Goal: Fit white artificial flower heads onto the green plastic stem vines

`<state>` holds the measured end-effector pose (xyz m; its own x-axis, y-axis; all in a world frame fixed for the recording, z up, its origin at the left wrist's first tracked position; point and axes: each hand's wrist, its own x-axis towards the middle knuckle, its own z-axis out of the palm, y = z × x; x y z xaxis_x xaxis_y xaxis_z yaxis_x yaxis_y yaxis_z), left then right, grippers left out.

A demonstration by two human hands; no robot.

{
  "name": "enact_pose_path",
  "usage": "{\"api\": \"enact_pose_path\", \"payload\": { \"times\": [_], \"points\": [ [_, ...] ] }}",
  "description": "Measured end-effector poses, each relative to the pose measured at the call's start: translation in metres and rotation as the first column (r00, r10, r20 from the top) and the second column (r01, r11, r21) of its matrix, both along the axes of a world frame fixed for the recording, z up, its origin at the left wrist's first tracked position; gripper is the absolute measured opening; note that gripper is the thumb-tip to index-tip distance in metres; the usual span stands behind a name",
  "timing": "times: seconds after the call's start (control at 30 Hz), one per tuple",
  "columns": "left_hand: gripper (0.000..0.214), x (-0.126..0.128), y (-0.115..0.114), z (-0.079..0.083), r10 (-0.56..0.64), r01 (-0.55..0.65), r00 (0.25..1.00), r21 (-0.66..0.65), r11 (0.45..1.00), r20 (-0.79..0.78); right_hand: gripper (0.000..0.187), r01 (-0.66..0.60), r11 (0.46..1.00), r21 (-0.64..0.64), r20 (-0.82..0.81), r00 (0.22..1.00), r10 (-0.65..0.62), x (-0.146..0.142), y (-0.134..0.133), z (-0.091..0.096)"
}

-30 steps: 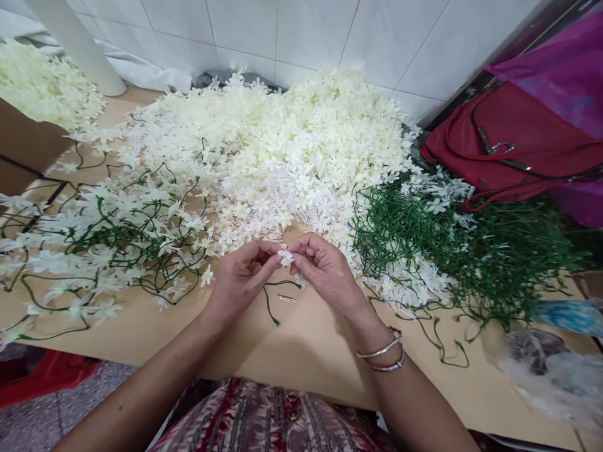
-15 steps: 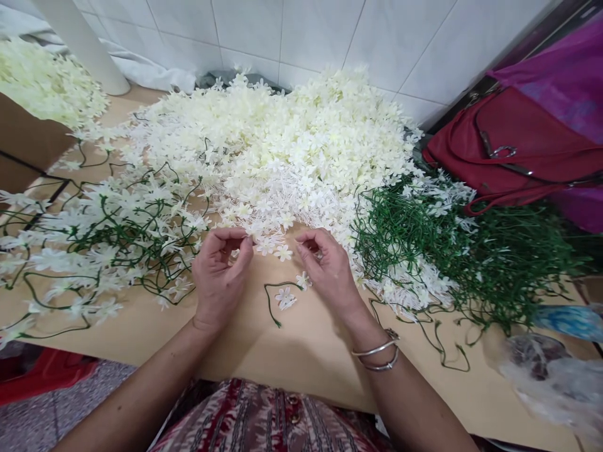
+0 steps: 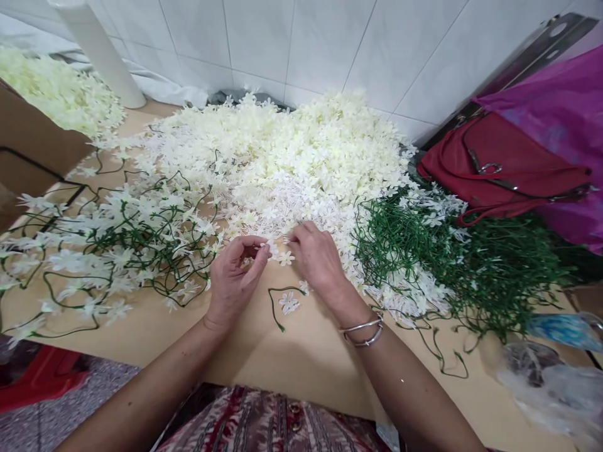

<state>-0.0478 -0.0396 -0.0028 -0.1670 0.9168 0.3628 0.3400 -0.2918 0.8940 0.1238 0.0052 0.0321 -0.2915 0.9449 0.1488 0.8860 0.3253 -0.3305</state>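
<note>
A big heap of loose white artificial flowers (image 3: pixel 292 150) covers the back of the tan table (image 3: pixel 292 358). My left hand (image 3: pixel 234 276) is curled at the heap's near edge, thumb and fingers pinched on a small white flower. My right hand (image 3: pixel 318 254) lies palm down with its fingertips in the white flower pieces at the heap's edge; what they grip is hidden. A short green stem with white flowers (image 3: pixel 287 302) lies on the table between my wrists.
Green stems fitted with white flowers (image 3: pixel 117 238) spread out at the left. A tangle of bare green stems (image 3: pixel 452 251) lies at the right, with a red bag (image 3: pixel 499 166) and purple cloth behind. Clear plastic bags (image 3: pixel 546 370) sit at the right edge.
My hands were together holding a flower on the stem; the stem with its flower now lies on the table, and both hands have moved forward to the heap's edge.
</note>
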Motion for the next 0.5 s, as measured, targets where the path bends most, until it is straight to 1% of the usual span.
{"api": "enact_pose_path", "payload": {
  "times": [0.07, 0.13, 0.17, 0.23, 0.27, 0.33, 0.4, 0.5],
  "points": [
    [0.011, 0.001, 0.0, 0.0, -0.001, 0.002, 1.0, -0.02, 1.0, 0.012, 0.016, 0.06, 0.998, -0.022, -0.145, 0.988, -0.062, 0.012, -0.003, 0.001],
    [0.012, 0.002, -0.002, 0.0, -0.01, 0.01, 1.0, -0.024, 1.0, 0.026, 0.016, 0.1, 0.993, -0.056, -0.346, 0.931, -0.113, 0.025, -0.009, 0.001],
    [0.013, 0.003, -0.002, 0.001, -0.019, 0.02, 0.999, -0.026, 0.999, 0.032, 0.014, 0.108, 0.991, -0.075, -0.453, 0.882, -0.13, 0.031, -0.012, 0.001],
    [0.014, 0.005, -0.004, 0.005, -0.056, 0.058, 0.998, -0.05, 0.997, 0.041, 0.007, 0.115, 0.987, -0.114, -0.636, 0.755, -0.161, 0.039, -0.018, 0.001],
    [0.014, 0.006, -0.004, 0.007, -0.08, 0.084, 0.996, -0.073, 0.994, 0.05, 0.009, 0.116, 0.984, -0.136, -0.7, 0.691, -0.178, 0.041, -0.021, 0.0],
    [0.016, 0.009, -0.004, 0.012, -0.123, 0.134, 0.989, -0.125, 0.983, 0.087, 0.016, 0.111, 0.976, -0.185, -0.774, 0.596, -0.215, 0.044, -0.026, 0.0],
    [0.018, 0.015, -0.001, 0.017, -0.153, 0.174, 0.979, -0.165, 0.971, 0.132, 0.014, 0.098, 0.968, -0.229, -0.803, 0.543, -0.245, 0.045, -0.029, -0.001],
    [0.019, 0.027, 0.005, 0.023, -0.176, 0.209, 0.967, -0.18, 0.961, 0.184, 0.012, 0.074, 0.957, -0.279, -0.847, 0.451, -0.282, 0.044, -0.03, -0.005]
  ]
}}
